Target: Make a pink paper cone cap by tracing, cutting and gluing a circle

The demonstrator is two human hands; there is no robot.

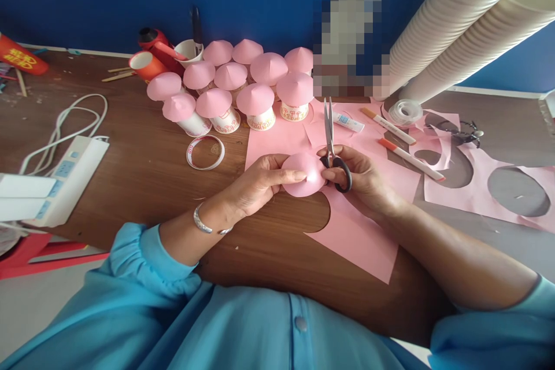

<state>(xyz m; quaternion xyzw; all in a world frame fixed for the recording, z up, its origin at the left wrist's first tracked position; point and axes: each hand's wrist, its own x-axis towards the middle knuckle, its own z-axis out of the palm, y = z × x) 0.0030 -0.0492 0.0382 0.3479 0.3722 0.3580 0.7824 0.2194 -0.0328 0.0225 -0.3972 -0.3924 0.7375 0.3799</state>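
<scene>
The person's left hand (260, 184) pinches a pink paper cone (313, 178), thumb on top and fingers beneath, probably so its shape doesn't spring open. The cone sits between both hands, over the tabletop (264, 243). The right hand (362, 176) is curled round the handles of the scissors (329, 139), blades pointing away from the cone — likely freeing the fingertips beside its edge, though whether they pinch it cannot be told. Cone-topped paper cups (261, 119) stand clustered beyond, perhaps to spare them knocks.

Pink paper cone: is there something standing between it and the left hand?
Nothing visible: the left hand holds the pink paper cone directly. At the cone's opposite edge, the right hand holds scissors.
</scene>
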